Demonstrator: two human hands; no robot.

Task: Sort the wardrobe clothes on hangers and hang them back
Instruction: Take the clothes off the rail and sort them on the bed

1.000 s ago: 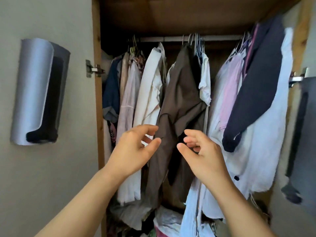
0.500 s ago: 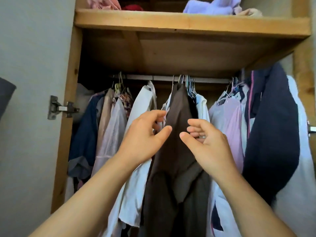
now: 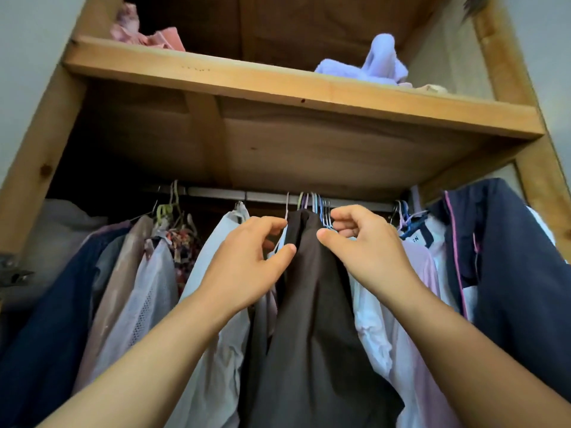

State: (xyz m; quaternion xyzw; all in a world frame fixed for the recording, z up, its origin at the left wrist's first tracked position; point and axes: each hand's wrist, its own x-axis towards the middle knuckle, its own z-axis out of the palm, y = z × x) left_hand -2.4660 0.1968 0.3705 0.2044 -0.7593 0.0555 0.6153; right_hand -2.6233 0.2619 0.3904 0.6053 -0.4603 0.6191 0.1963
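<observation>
Where clothes hang, two hands at one brown garment.

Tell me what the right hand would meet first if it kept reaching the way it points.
Probably the bunched hanger hooks beside the brown garment; the right hand points up-left at them, though depth is unclear.

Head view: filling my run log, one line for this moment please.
left hand open | right hand open | both flank brown garment | rail

Matt brown cloth garment hangs from a smooth metal rail under a knotty, unpolished wood shelf.
</observation>
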